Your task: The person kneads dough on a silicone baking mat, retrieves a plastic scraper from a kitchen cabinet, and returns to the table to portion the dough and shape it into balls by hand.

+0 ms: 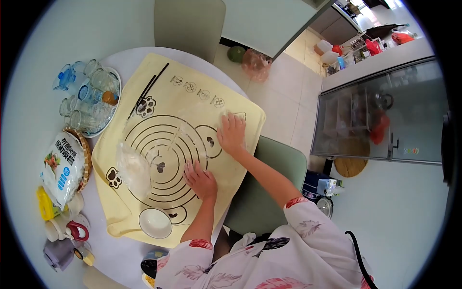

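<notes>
My left hand [200, 180] lies on a cream baking mat [192, 108], fingers spread over the printed rings. Farther up the mat, near its right edge, my right hand [232, 134] rests with its fingers stretched out. Neither hand appears to hold anything. A clear plastic bag with something whitish in it [134, 168] lies left of my left hand. Below that stands a white bowl [155, 223] at the mat's lower edge. Two dark chopsticks [150, 89] lie across the upper left of the mat. White, powdery-looking smears show on the mat's surface.
Along the table's left side stand a tray [117, 82] of glasses, a woven basket [86, 159] with a printed white packet [62, 166], a yellow packet [45, 203] and several containers. A green chair [279, 168] stands by the mat's right side, a beige chair [187, 26] behind the table.
</notes>
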`<state>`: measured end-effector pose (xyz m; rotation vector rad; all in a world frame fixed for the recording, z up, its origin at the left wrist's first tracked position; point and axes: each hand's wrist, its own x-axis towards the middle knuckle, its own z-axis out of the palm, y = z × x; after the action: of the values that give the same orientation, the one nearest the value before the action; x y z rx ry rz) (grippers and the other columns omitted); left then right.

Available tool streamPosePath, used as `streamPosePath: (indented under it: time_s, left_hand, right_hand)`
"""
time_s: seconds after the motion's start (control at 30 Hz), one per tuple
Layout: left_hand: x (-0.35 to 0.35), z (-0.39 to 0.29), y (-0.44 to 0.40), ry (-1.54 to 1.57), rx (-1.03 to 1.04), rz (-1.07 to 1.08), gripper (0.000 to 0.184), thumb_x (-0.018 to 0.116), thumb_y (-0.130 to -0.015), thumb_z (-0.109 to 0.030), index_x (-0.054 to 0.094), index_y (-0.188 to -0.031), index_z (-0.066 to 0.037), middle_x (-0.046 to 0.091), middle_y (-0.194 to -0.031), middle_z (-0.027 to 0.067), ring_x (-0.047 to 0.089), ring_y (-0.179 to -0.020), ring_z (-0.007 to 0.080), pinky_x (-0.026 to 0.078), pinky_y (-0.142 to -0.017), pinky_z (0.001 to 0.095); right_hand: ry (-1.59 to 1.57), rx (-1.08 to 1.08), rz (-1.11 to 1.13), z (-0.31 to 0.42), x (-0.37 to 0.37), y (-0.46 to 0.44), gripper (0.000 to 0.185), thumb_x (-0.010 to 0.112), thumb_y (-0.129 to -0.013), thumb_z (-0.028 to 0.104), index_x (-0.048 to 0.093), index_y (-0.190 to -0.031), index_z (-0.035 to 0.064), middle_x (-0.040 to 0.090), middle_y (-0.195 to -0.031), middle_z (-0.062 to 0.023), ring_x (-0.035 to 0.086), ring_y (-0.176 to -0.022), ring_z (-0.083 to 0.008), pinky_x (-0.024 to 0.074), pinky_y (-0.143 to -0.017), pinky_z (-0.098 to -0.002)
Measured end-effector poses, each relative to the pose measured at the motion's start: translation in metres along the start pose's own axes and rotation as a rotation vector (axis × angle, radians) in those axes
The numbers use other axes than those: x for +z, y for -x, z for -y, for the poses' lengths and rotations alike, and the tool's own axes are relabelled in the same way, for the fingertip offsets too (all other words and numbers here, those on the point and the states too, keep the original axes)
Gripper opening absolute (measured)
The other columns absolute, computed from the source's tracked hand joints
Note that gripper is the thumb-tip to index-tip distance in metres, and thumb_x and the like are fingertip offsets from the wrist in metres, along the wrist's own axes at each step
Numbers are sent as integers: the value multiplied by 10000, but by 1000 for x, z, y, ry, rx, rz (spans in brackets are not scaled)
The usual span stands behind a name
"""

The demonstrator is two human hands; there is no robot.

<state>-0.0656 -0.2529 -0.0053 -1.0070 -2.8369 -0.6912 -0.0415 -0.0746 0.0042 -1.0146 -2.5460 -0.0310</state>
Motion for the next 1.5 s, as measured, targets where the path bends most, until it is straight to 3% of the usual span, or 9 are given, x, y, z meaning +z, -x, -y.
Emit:
streamPosePath:
  time_s: [0.2, 0.3, 0.47, 0.53, 0.67, 0.83, 1.0, 1.2, 1.5]
  left_hand:
    - [2, 3, 1, 21, 0, -6, 446, 472, -787, -95, 409, -1225, -40, 358, -1321, 138, 296, -1269, 306, 197, -1057, 483]
    - [2, 1, 0, -2, -5, -20, 414, 443, -798, -119, 439, -1206, -47, 369, -1325, 129, 309, -1266, 288, 214, -1052, 483]
    - [0, 0, -1, 1, 6, -8, 410, 446, -796, -121, 433, -1198, -36, 369, -1322, 136, 310, -1263, 301, 217, -1047, 488]
    - [-1, 0, 0, 4, 1, -2, 408, 448, -795, -117, 437, -1194, -35, 371, -1320, 137, 311, -1261, 303, 220, -1045, 489]
    - [6, 2, 1, -17, 8, -34, 404, 453, -788, -110, 449, -1185, -35, 381, -1310, 140, 321, -1252, 308, 228, -1041, 493]
    - [-1, -1, 0, -4, -11, -2, 409, 458, -785, -112, 455, -1188, -44, 388, -1302, 141, 331, -1246, 307, 234, -1039, 493]
    - [1, 0, -2, -21, 0, -6, 417, 458, -785, -118, 448, -1196, -49, 386, -1304, 139, 329, -1248, 306, 233, -1040, 491]
    - [2, 2, 2, -26, -3, 14, 418, 461, -787, -124, 437, -1199, -51, 377, -1316, 138, 318, -1257, 304, 227, -1043, 491]
    - [4, 2, 2, -36, -11, 23, 417, 464, -783, -120, 441, -1195, -58, 365, -1325, 140, 310, -1260, 304, 222, -1046, 496]
  right_hand:
    - [-215, 214, -49, -6, 21, -15, 405, 565, -780, 215, 470, -1127, 27, 458, -1161, -168, 430, -1048, -330, 300, -912, -484]
    - [-722, 784, -348, -20, 34, -24, 405, 591, -729, 88, 478, -1113, 28, 491, -1130, -160, 443, -1047, -315, 297, -905, -445]
    - [-384, 580, -131, -38, 35, -8, 467, 563, -757, 130, 436, -1194, 23, 448, -1205, -165, 397, -1135, -321, 268, -956, -480]
    - [-51, 140, -34, -7, 6, -10, 611, 584, -775, 224, 341, -1305, 39, 351, -1319, -197, 332, -1214, -354, 204, -1010, -505]
    - [-29, -92, 98, 14, 9, -5, 584, 507, -836, 321, 328, -1323, 54, 287, -1374, -193, 282, -1263, -353, 176, -1025, -526]
    - [-7, -70, 109, 19, 8, -12, 555, 468, -858, 352, 341, -1305, 48, 328, -1341, -186, 315, -1233, -336, 197, -1013, -509]
    - [-634, 204, -121, 9, 20, -23, 419, 490, -859, 234, 411, -1217, 30, 432, -1238, -153, 416, -1132, -302, 291, -967, -430]
    - [-587, 344, 1, -33, -12, -35, 466, 556, -817, 137, 391, -1238, 23, 460, -1209, -160, 444, -1078, -313, 316, -917, -427]
    - [-74, -8, 116, 27, 24, -32, 588, 476, -853, 360, 320, -1307, 21, 329, -1336, -189, 311, -1229, -336, 190, -1026, -516]
